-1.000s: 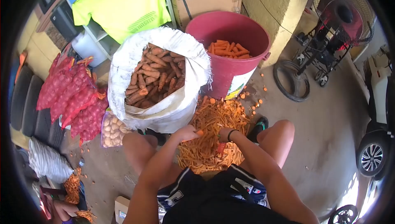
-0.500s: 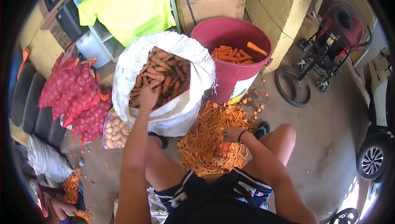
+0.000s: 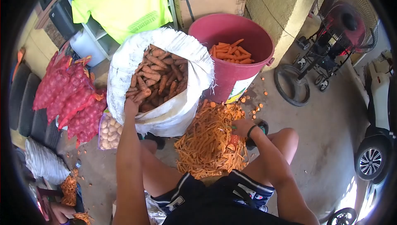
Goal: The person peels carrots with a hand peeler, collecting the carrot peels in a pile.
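Observation:
My left hand (image 3: 131,106) is inside the near left rim of a white woven sack (image 3: 171,119), its fingers closed round an unpeeled carrot (image 3: 143,94). Many more brown, soil-dusted carrots (image 3: 159,70) fill the sack. Over a heap of orange peelings (image 3: 206,146) on the floor, my right hand (image 3: 243,127) is closed on a peeler (image 3: 234,127); only a bit of green shows and the rest is hidden. Something red (image 3: 232,143) lies below that hand among the strips. Peeled carrots (image 3: 231,53) lie in a dark red bucket (image 3: 231,24) behind the heap.
Red net bags of onions (image 3: 72,96) and a clear bag of potatoes (image 3: 109,132) stand left. Cardboard boxes (image 3: 210,3) are behind the bucket. A fan (image 3: 347,20) stands right. Another person's arm (image 3: 62,210) shows lower left, near more peelings (image 3: 69,190).
My left hand has drawn back from the sack's middle to its near left rim, with a carrot. A peeled carrot, earlier above the bucket's right side, now rests on the pile inside.

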`<state>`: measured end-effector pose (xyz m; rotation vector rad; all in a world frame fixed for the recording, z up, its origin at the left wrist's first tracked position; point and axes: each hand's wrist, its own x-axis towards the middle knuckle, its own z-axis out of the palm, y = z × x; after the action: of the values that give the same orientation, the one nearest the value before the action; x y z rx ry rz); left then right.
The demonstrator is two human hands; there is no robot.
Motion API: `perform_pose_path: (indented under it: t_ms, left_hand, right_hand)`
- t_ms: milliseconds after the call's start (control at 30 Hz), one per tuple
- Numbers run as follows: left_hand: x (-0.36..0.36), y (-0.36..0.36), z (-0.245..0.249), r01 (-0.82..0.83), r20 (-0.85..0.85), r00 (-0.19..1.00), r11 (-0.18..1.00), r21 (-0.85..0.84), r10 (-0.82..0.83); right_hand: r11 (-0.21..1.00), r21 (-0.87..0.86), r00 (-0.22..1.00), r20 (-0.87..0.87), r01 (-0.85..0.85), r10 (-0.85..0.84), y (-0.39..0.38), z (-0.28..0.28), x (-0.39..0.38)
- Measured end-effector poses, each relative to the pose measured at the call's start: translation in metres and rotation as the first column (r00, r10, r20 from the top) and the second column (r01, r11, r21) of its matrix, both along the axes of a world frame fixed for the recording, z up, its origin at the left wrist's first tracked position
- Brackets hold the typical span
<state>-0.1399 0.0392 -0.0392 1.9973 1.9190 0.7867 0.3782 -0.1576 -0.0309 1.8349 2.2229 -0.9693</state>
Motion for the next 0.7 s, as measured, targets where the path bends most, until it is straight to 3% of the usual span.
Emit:
perform_pose_path:
  t_ms: [67,167,233,367,400,467,533,567,600,633,700]
  left_hand:
    - [0.010,0.004,0.020,0.101,0.396,0.912,0.994,0.038,-0.108]
    - [0.023,-0.014,0.065,0.103,0.448,0.892,0.992,-0.070,-0.061]
    - [0.043,-0.037,0.087,0.102,0.606,0.792,0.995,-0.004,-0.079]
    - [0.083,-0.057,0.131,-0.039,0.871,0.475,0.986,0.161,-0.123]
    - [0.107,-0.070,0.147,-0.009,0.966,0.192,0.984,0.176,-0.171]
    - [0.111,-0.067,0.091,0.331,0.986,0.096,0.939,0.094,-0.133]
    - [0.162,-0.118,0.071,0.266,0.998,0.053,0.963,-0.038,0.024]
    - [0.175,-0.136,0.061,0.378,0.980,0.045,0.905,-0.197,0.194]
    - [0.190,-0.146,0.048,0.381,0.957,0.187,0.881,-0.281,0.224]
    - [0.203,-0.152,0.042,0.441,0.956,0.261,0.865,-0.238,0.130]
    - [0.223,-0.158,0.044,0.456,0.938,0.336,0.856,-0.243,0.087]
  right_hand:
    - [0.999,-0.001,0.999,-0.033,-0.035,0.035,-0.002,0.003,-0.014]
    - [0.998,-0.027,0.998,-0.036,-0.059,0.058,0.000,0.001,-0.021]
    - [0.995,-0.012,0.995,-0.017,-0.096,0.095,0.003,-0.007,-0.023]
    - [0.994,-0.010,0.994,-0.020,-0.105,0.105,0.010,-0.016,-0.026]
    - [0.996,0.018,0.995,-0.047,-0.088,0.089,0.010,-0.015,-0.028]
    - [0.996,0.062,0.994,-0.088,-0.065,0.070,0.007,-0.007,-0.033]
    - [0.994,0.105,0.998,-0.056,0.015,-0.009,0.016,0.002,-0.035]
    - [0.990,0.120,0.997,-0.050,0.069,-0.064,0.015,0.002,-0.038]
    - [0.973,0.192,0.989,-0.105,0.125,-0.107,0.013,0.004,-0.040]
    - [0.950,0.255,0.977,-0.154,0.181,-0.145,0.014,0.009,-0.040]
    - [0.902,0.336,0.954,-0.220,0.270,-0.203,0.007,0.016,-0.040]
